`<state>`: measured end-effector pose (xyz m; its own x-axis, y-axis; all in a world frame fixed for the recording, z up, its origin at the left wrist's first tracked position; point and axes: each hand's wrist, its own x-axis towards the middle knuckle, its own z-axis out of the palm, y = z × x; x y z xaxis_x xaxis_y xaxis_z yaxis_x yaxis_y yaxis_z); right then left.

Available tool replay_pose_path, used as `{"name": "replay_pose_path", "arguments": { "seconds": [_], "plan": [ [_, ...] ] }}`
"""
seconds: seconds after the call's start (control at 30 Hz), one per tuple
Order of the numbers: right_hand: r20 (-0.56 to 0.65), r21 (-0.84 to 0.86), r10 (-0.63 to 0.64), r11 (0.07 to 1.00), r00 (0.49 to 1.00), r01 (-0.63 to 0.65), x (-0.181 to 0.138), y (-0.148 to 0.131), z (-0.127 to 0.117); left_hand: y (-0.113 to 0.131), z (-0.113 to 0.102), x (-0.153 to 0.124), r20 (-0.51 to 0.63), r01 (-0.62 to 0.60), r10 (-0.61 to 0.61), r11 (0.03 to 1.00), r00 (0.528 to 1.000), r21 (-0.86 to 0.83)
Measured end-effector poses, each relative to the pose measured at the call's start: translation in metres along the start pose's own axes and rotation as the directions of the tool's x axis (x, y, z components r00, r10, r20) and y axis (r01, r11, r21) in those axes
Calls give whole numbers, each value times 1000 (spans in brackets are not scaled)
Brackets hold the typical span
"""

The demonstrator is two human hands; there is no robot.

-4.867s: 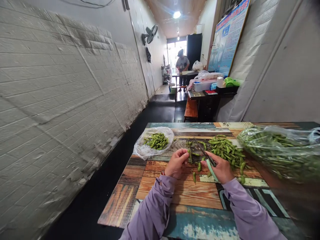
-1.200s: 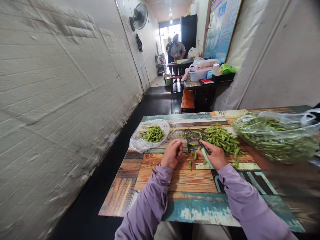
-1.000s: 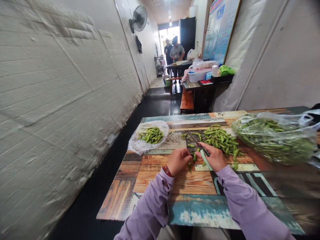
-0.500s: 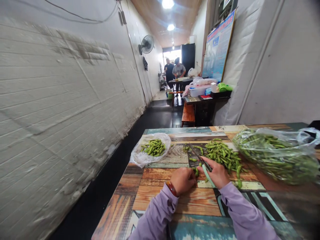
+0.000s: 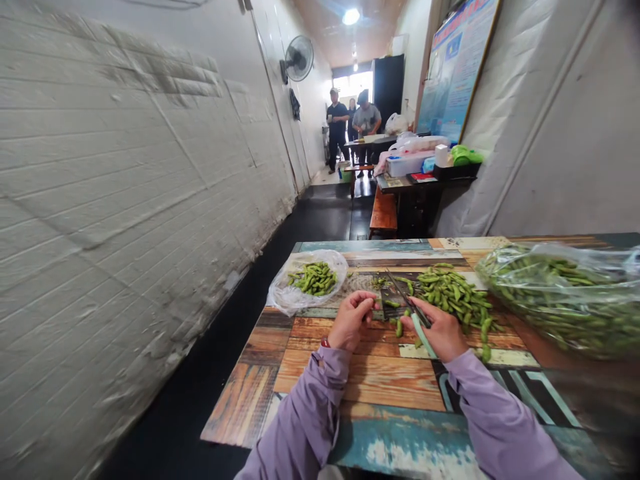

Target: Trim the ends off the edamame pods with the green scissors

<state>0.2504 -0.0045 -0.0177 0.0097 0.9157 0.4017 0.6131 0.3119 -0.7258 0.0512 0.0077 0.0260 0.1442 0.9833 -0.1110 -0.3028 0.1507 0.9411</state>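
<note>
My right hand (image 5: 441, 331) is closed around scissors (image 5: 403, 293) with dark, slim blades and a pale green handle; the blades point away and to the left. My left hand (image 5: 351, 320) is raised just left of the blades, thumb and fingers pinched together. Whatever is in that pinch is too small to make out. Between and beyond my hands lie a few loose green soybean pods (image 5: 393, 304). A larger heap of pods (image 5: 450, 297) spreads just past my right hand. Further left, an open clear plastic bag (image 5: 281, 293) holds a smaller pile of pods (image 5: 314, 278).
A big clear bag (image 5: 565, 300) full of pods stands at the table's right side. The patchwork wood-print table (image 5: 360, 377) ends at the left beside a dark floor (image 5: 210, 360). Beyond are a bench (image 5: 384, 212), a cluttered table (image 5: 400, 181) and several people (image 5: 367, 119).
My left hand has lifted off the table and moved up and left, away from the pods by the scissors. My right hand keeps its hold on the scissors. The view has shifted slightly.
</note>
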Motion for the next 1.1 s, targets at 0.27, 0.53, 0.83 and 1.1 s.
{"name": "replay_pose_path", "arguments": {
  "seconds": [0.27,0.53,0.83,1.1],
  "plan": [
    [81,-37,-151,987,985,154,-1,-2,1,1,0,0,-10,17,-18,993,1000,-118],
    [222,-21,-168,984,960,177,-2,-5,1,-3,2,1,50,-48,51,997,997,-61],
    [248,-26,-162,984,955,174,-3,-5,2,-5,3,-2,107,-96,89,994,990,61],
    [220,-25,-172,983,960,182,-3,-5,3,-7,3,-2,92,-82,68,984,993,156]
  ]
}}
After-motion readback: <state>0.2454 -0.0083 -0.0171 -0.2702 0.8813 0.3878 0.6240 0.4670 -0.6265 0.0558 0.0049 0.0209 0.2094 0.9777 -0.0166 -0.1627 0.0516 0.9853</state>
